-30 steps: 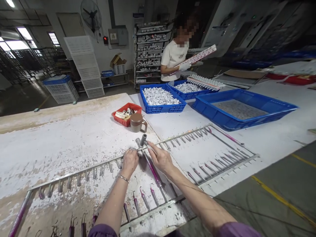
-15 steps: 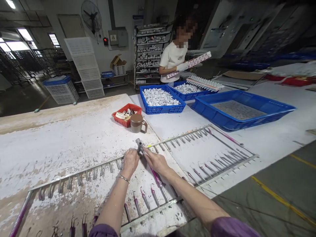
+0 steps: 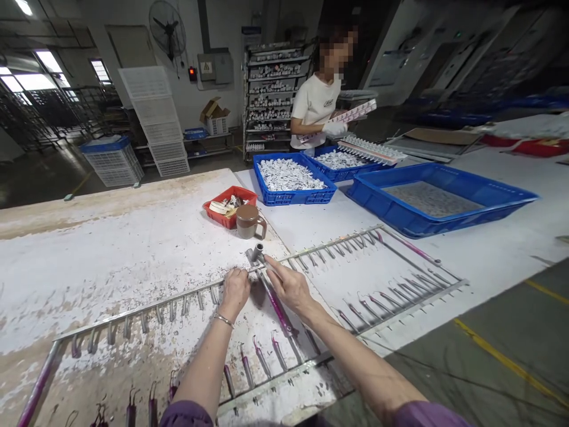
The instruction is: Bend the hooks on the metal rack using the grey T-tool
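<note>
A long metal frame (image 3: 146, 309) with rows of small hooked bars lies on the worn white table. My left hand (image 3: 236, 290) is closed on its upper rail, just left of a joint where a purple-and-grey crossbar (image 3: 278, 308) meets the rail. At that joint stands a short grey metal tube fitting (image 3: 257, 252) with a round open end facing up. My right hand (image 3: 288, 286) is beside the fitting, index finger stretched towards it and the other fingers curled; whether the fingertip touches it cannot be made out.
Beyond the joint are a brown mug (image 3: 249, 222) and a red basket (image 3: 229, 207) of scraps. Blue crates (image 3: 296, 196) of white pieces and a large blue tray (image 3: 427, 222) stand farther back. Another person (image 3: 315, 110) in a white shirt holds a long strip behind them.
My right hand has drawn back slightly to the right and its fingers have loosened. The tube's round opening shows more clearly, a little higher and to the right. The other person's strip has shifted.
</note>
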### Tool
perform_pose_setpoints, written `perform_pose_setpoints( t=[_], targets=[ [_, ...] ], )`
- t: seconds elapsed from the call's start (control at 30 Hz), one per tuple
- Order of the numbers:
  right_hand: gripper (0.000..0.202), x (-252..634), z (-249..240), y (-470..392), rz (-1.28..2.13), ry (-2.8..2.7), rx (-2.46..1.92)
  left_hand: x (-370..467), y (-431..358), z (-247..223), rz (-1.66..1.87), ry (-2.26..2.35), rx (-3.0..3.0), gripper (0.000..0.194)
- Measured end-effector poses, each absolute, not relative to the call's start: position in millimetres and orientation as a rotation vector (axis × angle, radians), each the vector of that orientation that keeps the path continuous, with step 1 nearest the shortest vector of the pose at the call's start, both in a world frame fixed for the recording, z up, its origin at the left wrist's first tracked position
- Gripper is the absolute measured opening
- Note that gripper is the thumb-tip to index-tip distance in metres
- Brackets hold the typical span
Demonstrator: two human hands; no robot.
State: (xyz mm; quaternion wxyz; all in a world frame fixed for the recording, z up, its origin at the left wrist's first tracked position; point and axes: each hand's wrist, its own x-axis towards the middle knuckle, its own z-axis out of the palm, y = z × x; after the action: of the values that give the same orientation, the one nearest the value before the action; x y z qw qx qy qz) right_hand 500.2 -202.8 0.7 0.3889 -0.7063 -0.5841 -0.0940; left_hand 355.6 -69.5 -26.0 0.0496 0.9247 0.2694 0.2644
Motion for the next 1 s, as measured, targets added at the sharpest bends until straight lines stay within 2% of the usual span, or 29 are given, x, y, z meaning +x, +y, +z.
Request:
perform_pose_setpoints(
  t=[0.2,0.33,0.5,0.67,0.8,1.0],
  targets=[
    [0.039,499.2,2.9,-199.3,-0.151,-1.549,-1.928,355.3,-69.2,-25.5,0.805,0.814,2.807,0.021],
    [0.044,498.8,4.3,-200.6,-0.240,-1.436,-1.801,355.8,-69.8,-25.3,0.817,0.829,2.807,0.023],
    [0.042,498.3,-4.7,-199.8,-0.156,-1.576,-1.886,356.1,-69.2,-26.3,0.825,0.814,2.814,0.023],
    [0.045,498.5,0.2,-199.5,-0.205,-1.454,-1.772,355.4,-68.9,-26.3,0.810,0.834,2.821,0.023],
    [0.041,498.9,2.8,-200.3,-0.136,-1.578,-1.920,355.1,-69.1,-26.4,0.810,0.815,2.811,0.021],
    [0.043,497.6,2.6,-199.2,-0.230,-1.482,-1.855,355.3,-68.9,-26.3,0.807,0.816,2.820,0.022]
  ],
)
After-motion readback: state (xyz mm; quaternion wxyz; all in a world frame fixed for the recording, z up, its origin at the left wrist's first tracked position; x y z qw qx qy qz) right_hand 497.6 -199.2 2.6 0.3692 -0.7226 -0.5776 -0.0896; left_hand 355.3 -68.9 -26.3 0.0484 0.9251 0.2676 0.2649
